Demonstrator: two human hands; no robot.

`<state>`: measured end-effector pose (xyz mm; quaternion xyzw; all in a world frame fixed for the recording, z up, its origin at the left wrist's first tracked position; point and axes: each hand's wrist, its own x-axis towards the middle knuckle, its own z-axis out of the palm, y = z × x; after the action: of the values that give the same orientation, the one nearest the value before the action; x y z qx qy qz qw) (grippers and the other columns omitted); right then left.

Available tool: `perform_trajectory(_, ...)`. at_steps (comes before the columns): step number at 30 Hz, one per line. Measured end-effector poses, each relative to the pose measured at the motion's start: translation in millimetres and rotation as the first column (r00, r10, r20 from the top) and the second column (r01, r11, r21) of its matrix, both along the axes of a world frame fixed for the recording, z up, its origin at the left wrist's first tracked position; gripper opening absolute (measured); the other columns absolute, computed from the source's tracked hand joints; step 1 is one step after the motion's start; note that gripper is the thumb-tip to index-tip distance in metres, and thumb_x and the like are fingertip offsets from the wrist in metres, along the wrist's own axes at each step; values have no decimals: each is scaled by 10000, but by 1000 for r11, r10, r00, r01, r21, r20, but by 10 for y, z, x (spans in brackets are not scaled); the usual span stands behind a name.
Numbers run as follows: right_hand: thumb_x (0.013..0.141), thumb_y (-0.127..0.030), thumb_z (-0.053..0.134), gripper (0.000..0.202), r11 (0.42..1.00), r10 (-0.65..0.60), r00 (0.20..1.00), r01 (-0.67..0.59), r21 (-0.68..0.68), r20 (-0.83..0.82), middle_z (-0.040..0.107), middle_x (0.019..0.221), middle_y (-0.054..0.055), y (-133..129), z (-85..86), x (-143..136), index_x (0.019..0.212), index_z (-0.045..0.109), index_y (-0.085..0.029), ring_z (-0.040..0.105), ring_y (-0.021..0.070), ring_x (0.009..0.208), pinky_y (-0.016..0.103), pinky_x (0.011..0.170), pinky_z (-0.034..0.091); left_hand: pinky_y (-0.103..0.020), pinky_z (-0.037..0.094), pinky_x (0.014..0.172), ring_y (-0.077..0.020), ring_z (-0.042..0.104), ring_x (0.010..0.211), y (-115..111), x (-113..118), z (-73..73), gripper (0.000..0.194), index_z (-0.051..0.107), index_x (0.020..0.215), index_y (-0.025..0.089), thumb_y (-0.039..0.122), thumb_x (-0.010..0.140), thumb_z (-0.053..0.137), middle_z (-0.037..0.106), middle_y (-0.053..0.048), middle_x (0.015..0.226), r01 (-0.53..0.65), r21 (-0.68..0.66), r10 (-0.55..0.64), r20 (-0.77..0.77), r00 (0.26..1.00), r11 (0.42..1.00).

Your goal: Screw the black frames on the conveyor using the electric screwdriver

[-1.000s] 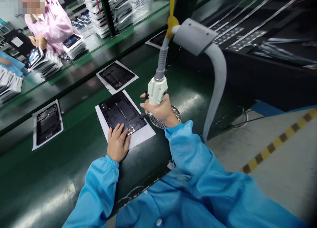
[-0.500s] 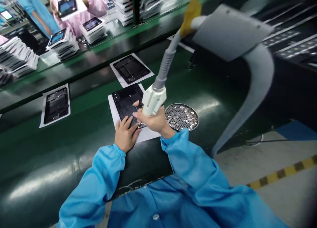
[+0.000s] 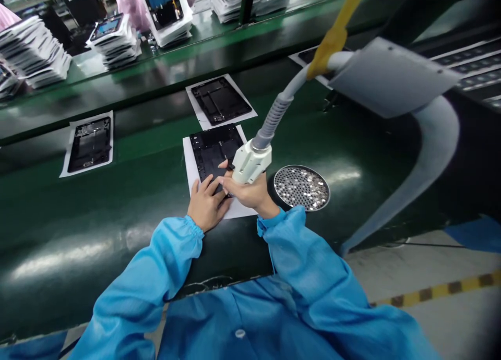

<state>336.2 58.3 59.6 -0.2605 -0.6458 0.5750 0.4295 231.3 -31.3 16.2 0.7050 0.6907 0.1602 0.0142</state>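
Observation:
A black tablet housing (image 3: 213,152) lies open side up on white paper (image 3: 189,159) at the middle of the green bench. My left hand (image 3: 207,203) rests on its lower edge, fingers spread and laid flat. My right hand (image 3: 252,193) is wrapped round a white hand tool (image 3: 250,162), whose grey ribbed hose (image 3: 274,117) runs up and to the right. The tool's tip is hidden behind my fingers, low on the housing. Just right of my right hand sits a round perforated metal dish (image 3: 301,188) strewn with small shiny pieces.
More tablet housings lie on paper, one behind (image 3: 221,100) and one at left (image 3: 91,143). A grey plate (image 3: 395,78) on a curved arm hangs at right. Across the bench stand paper-layered stacks (image 3: 115,42), and a person in pink handles a tablet part (image 3: 164,8).
The view has shifted, so the bench things sit a little further right. Both my hands stay at the same housing, tool still held. Across the bench, the person's tablet part now stands tilted over a stack.

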Motion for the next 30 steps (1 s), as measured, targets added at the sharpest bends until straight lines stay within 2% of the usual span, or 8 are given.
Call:
perform_trajectory(7,685,-258,678,178,1000,-3,1000,3,29,10,554,547,-50,-7,-17,6,838,621,-188,566,124,540,360,716,558,-600,308,1071,-333,407,1338,1,6,25,300,681,1142,243,352,910,524,568,-105,1351,-5,-27,5,3,1000,1000)
perform_trajectory(13,663,-263,721,174,1000,21,1000,-21,-11,-8,563,562,-31,-1,-22,13,765,596,-197,596,142,576,368,739,567,-599,317,1070,-334,410,1337,-4,9,32,309,681,1139,229,361,915,513,562,-113,1359,-4,-37,4,3,1000,999)
perform_trajectory(18,654,-280,737,189,999,48,999,-48,-24,3,563,546,-24,-2,-23,10,752,602,-192,611,160,583,359,678,569,-622,302,1081,-338,365,1376,-2,12,17,370,612,1251,213,351,931,488,529,-130,1392,-2,-42,1,-22,1000,999)
perform_trajectory(22,653,-267,737,176,1000,-8,1000,8,14,-14,571,555,-24,2,-9,19,755,616,-191,619,162,601,369,708,569,-657,281,1077,-351,328,1399,14,1,34,368,603,1261,221,347,955,443,469,-126,1452,34,-72,-38,-54,998,997)
perform_trajectory(24,677,-246,714,143,999,-49,998,49,13,-28,568,555,-29,20,16,57,765,615,-191,592,144,553,359,671,564,-672,272,1074,-352,345,1389,-8,0,58,355,613,1250,240,346,958,439,467,-119,1455,37,-78,-42,-66,997,996)
perform_trajectory(27,692,-223,700,131,991,-134,990,134,7,-53,559,524,-42,67,65,151,789,617,-192,545,123,470,338,582,541,-680,275,1071,-354,377,1370,-113,18,85,356,615,1254,239,345,955,454,492,-136,1431,43,-66,-48,-84,995,997)
perform_trajectory(30,672,-198,705,203,975,-218,974,219,25,-54,558,481,-64,124,96,239,862,632,-193,523,116,422,327,551,532,-653,314,1064,-353,406,1352,-248,34,66,352,635,1231,227,356,950,468,517,-143,1407,59,-35,-62,-92,994,998)
